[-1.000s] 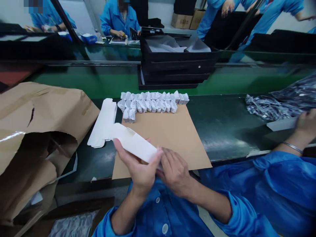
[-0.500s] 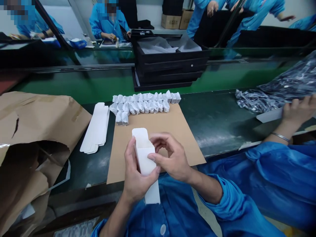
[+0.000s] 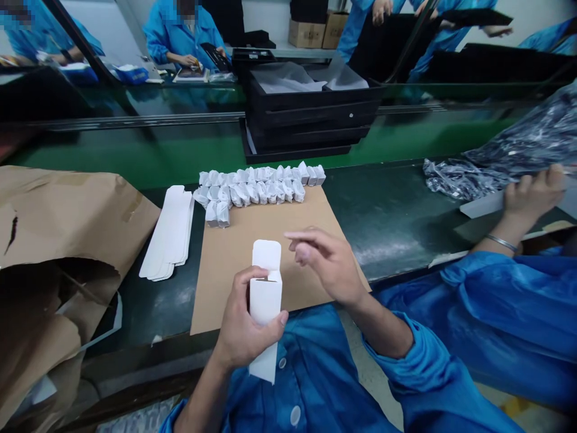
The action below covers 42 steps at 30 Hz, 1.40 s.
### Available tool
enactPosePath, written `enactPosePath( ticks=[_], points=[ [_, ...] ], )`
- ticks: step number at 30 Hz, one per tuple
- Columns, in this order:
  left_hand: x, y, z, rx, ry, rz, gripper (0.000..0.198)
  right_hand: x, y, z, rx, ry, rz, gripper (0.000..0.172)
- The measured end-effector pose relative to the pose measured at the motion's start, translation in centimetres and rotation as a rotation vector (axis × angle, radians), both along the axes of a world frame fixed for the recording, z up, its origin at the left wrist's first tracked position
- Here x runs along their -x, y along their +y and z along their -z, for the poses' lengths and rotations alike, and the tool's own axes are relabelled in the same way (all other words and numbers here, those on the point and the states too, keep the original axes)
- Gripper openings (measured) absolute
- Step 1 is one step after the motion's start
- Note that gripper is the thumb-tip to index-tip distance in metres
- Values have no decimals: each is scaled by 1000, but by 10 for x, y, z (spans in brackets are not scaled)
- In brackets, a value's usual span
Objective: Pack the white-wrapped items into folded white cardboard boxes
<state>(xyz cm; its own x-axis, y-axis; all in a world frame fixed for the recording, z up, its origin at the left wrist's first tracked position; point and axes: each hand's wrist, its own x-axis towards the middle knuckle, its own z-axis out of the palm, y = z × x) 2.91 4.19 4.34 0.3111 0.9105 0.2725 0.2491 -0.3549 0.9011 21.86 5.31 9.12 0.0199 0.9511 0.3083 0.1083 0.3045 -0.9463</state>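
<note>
My left hand (image 3: 250, 322) is wrapped round a narrow white carton (image 3: 265, 300), which stands nearly upright in front of my body. The carton's top flap (image 3: 267, 254) is up, and its lower end hangs over my blue smock. Just right of the flap is my right hand (image 3: 327, 261), apart from the carton, its index finger stretched out and nothing visible in it. Beyond both hands, a brown cardboard sheet (image 3: 252, 231) bears rows of small items in white wrapping (image 3: 256, 186). Left of the sheet lies a stack of flat white cartons (image 3: 166, 234).
A torn brown paper bag (image 3: 76, 210) stands at the left. Stacked black trays (image 3: 311, 117) rise behind the bench. On the right, a co-worker's hand (image 3: 534, 195) is beside clear plastic bags (image 3: 469, 180). More co-workers are across the bench.
My right hand has let go of the carton's top edge and moved a little right and up. The carton is turned more upright in my left hand, with its flap still raised.
</note>
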Motion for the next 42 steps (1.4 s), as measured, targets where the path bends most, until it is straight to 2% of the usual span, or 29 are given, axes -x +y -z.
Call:
enactPosePath(
  ticks=[2,4,8,11,14,18,21,23,26,29,33,35,38,42],
  points=[
    [0,-1,2,40,6,25,54,0,12,0,170,201,-70,25],
    [0,-2,4,66,25,35,53,3,19,-2,280,297,-204,29],
    [-1,-5,8,58,101,-38,56,11,19,-6,363,212,-400,26],
    [-5,-8,10,-25,83,-99,64,12,15,-7,376,172,-407,32],
    [-12,-11,10,-115,1,-121,70,13,13,-5,361,187,-374,29],
    [-20,-15,10,-123,-72,-142,75,14,11,-6,342,204,-354,26],
    [-21,-19,8,-128,-89,-167,80,14,10,-9,307,161,-344,26],
    [-20,-21,7,-104,-86,-156,91,14,9,-10,282,121,-347,25],
    [-15,-22,4,-62,22,-150,103,12,7,-12,251,50,-356,19],
    [-10,-21,3,-80,188,-158,98,8,3,-14,205,3,-371,10],
    [-7,-21,1,-82,231,-103,91,4,-3,-13,99,-70,-399,8],
    [-7,-21,-1,-86,236,-85,89,5,-7,-8,-24,-144,-354,13],
    [-8,-21,-3,-101,248,-76,86,13,-13,6,-201,-202,-206,19],
    [-6,-21,-1,-83,239,-109,86,26,-19,22,-299,-204,-88,21]
  ],
)
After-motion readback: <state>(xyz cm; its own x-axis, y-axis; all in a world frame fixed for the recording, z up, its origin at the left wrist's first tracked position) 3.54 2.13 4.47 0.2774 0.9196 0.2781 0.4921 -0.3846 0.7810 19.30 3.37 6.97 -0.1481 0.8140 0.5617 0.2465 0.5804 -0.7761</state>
